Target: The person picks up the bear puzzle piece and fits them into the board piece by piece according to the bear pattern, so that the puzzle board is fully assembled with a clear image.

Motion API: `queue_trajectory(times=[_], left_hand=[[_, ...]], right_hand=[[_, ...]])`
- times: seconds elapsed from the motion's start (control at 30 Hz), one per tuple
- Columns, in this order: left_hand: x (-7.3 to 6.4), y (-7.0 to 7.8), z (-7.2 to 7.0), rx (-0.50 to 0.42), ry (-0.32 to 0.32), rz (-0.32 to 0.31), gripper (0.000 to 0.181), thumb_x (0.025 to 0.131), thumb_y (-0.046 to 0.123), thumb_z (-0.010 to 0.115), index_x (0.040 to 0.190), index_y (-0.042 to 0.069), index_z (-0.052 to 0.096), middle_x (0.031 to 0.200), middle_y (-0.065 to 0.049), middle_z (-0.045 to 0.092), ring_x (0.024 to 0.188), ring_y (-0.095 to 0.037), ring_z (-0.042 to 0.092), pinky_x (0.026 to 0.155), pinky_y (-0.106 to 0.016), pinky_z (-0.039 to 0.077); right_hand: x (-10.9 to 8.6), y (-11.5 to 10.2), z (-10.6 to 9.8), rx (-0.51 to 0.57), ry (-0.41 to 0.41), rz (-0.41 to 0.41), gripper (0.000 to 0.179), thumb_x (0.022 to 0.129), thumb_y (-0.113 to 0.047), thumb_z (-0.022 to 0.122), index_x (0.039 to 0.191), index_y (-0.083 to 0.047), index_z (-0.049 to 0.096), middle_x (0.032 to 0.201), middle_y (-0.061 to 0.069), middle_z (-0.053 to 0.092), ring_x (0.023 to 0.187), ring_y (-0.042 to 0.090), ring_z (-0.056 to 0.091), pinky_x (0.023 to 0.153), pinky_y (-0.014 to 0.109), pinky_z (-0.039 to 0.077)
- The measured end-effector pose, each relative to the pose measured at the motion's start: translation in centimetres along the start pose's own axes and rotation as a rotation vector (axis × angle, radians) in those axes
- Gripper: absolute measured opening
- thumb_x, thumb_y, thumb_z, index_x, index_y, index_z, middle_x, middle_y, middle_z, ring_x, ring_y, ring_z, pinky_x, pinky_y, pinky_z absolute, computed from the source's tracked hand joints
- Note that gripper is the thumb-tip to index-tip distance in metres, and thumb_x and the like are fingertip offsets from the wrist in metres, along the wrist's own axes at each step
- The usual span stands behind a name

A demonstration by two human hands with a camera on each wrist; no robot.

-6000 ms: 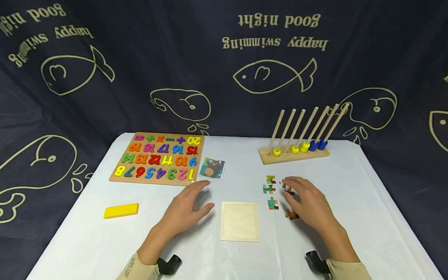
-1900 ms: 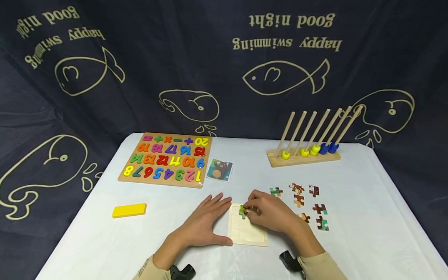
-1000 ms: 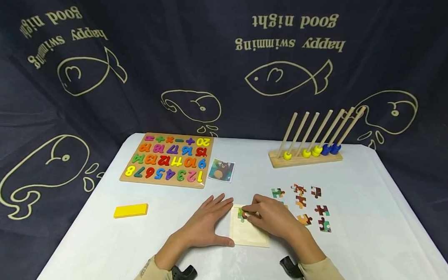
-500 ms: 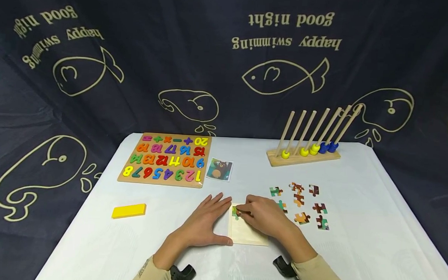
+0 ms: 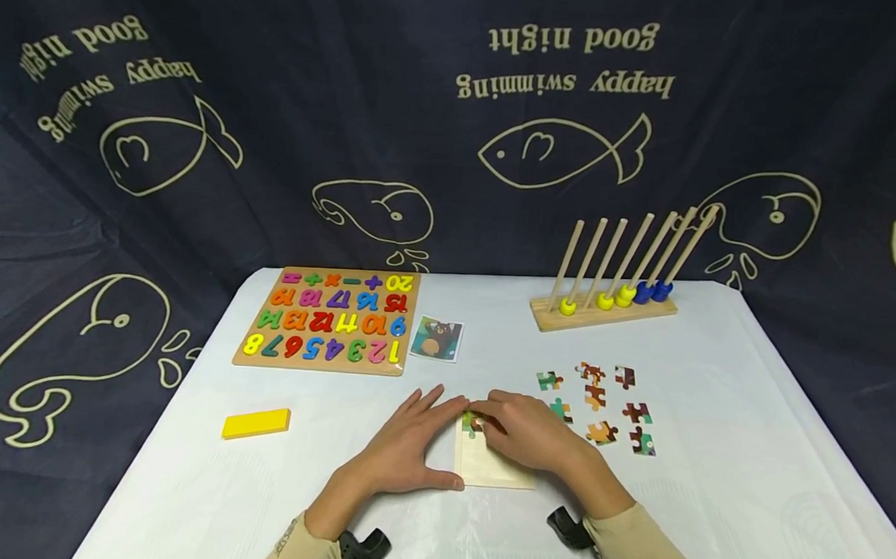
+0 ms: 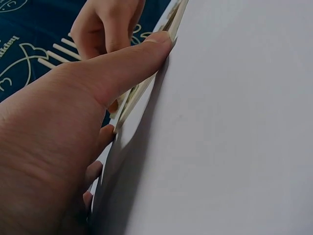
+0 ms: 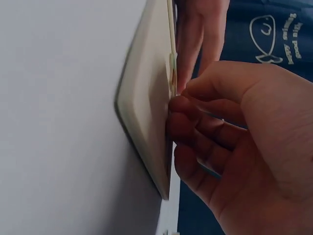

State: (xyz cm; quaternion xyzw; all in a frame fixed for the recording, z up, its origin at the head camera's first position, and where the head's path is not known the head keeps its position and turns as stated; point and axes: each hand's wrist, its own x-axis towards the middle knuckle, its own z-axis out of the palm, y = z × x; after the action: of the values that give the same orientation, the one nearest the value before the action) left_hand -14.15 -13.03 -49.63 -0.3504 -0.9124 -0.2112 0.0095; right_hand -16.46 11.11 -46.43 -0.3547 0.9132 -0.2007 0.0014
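A shallow wooden puzzle tray [image 5: 495,473] lies in front of me, with a green and brown jigsaw piece [image 5: 472,426] in its far left corner. My right hand [image 5: 535,433] reaches over the tray and pinches that piece, index finger at the far edge and thumb on the right side. In the right wrist view the right hand's other fingers [image 7: 188,164] curl beside the tray. My left hand [image 5: 403,444] braces the tray's left side with spread, mostly straight fingers. Its thumb [image 6: 142,58] touches the near left corner in the left wrist view.
Several loose jigsaw pieces [image 5: 595,396] lie right of the tray. Behind it are a bear picture card [image 5: 436,339], a number board [image 5: 326,320] and a pegged bead counter [image 5: 604,313]. A yellow block [image 5: 256,423] lies to the left.
Six seconds ago both hands were off the tray. The right hand has since brought the piece in, sliding it left into the far left corner. Lately the left hand has stayed at the tray.
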Motion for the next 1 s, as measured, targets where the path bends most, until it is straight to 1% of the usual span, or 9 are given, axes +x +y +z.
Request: queue_trajectory(times=[0.1,0.27,0.37,0.57,0.63,0.83,1.0], left_hand=[[-0.1,0.0,0.0,-0.004,0.000,0.017,0.098,0.072,0.075,0.063,0.151,0.024,0.033,0.153,0.006,0.032,0.144,-0.027,0.017,0.114,-0.051,0.013],[-0.1,-0.1,0.0,0.022,-0.024,0.024,0.092,0.074,0.075,0.060,0.148,0.023,0.040,0.154,0.006,0.030,0.144,-0.026,0.014,0.115,-0.049,0.011],[-0.1,-0.2,0.1,0.037,-0.031,0.029,0.092,0.076,0.075,0.058,0.148,0.022,0.040,0.155,0.005,0.029,0.144,-0.027,0.014,0.115,-0.049,0.010],[0.0,-0.3,0.1,0.048,-0.031,0.037,0.093,0.076,0.077,0.055,0.149,0.021,0.039,0.155,0.005,0.029,0.144,-0.027,0.013,0.115,-0.049,0.009],[0.0,-0.3,0.1,0.046,-0.030,0.036,0.094,0.076,0.077,0.056,0.149,0.020,0.039,0.155,0.005,0.029,0.144,-0.027,0.013,0.115,-0.049,0.009],[0.0,-0.3,0.2,0.033,-0.027,0.032,0.094,0.075,0.077,0.057,0.148,0.020,0.040,0.154,0.005,0.029,0.144,-0.027,0.013,0.116,-0.048,0.008],[0.1,-0.3,0.1,0.025,-0.024,0.029,0.093,0.074,0.076,0.059,0.148,0.021,0.041,0.154,0.005,0.030,0.144,-0.027,0.014,0.115,-0.049,0.009]], right_hand=[[-0.1,0.4,-0.5,0.012,0.015,0.019,0.032,0.090,-0.018,0.060,0.120,-0.016,0.069,0.083,-0.014,0.054,0.065,0.004,0.047,0.059,0.024,0.042],[-0.4,1.7,-1.7,0.005,0.082,0.057,0.025,0.091,-0.015,0.060,0.114,-0.014,0.071,0.088,-0.010,0.061,0.070,0.004,0.052,0.064,0.029,0.048],[-0.6,2.8,-2.3,0.022,0.130,0.090,0.022,0.092,-0.014,0.062,0.112,-0.013,0.072,0.092,-0.008,0.063,0.074,0.006,0.054,0.067,0.032,0.049],[-1.3,5.5,-3.2,0.048,0.222,0.162,0.020,0.090,-0.013,0.066,0.109,-0.012,0.072,0.092,-0.007,0.062,0.075,0.008,0.054,0.066,0.032,0.048],[-1.7,6.3,-3.6,0.065,0.234,0.189,0.020,0.090,-0.013,0.065,0.109,-0.011,0.072,0.093,-0.007,0.061,0.075,0.008,0.054,0.065,0.032,0.047],[-2.8,7.9,-4.7,0.121,0.231,0.273,0.023,0.091,-0.014,0.064,0.113,-0.010,0.070,0.096,-0.004,0.061,0.080,0.012,0.056,0.066,0.033,0.047],[-3.4,8.9,-5.4,0.109,0.239,0.317,0.023,0.090,-0.012,0.066,0.113,-0.008,0.070,0.093,-0.003,0.061,0.078,0.014,0.054,0.066,0.034,0.046]])
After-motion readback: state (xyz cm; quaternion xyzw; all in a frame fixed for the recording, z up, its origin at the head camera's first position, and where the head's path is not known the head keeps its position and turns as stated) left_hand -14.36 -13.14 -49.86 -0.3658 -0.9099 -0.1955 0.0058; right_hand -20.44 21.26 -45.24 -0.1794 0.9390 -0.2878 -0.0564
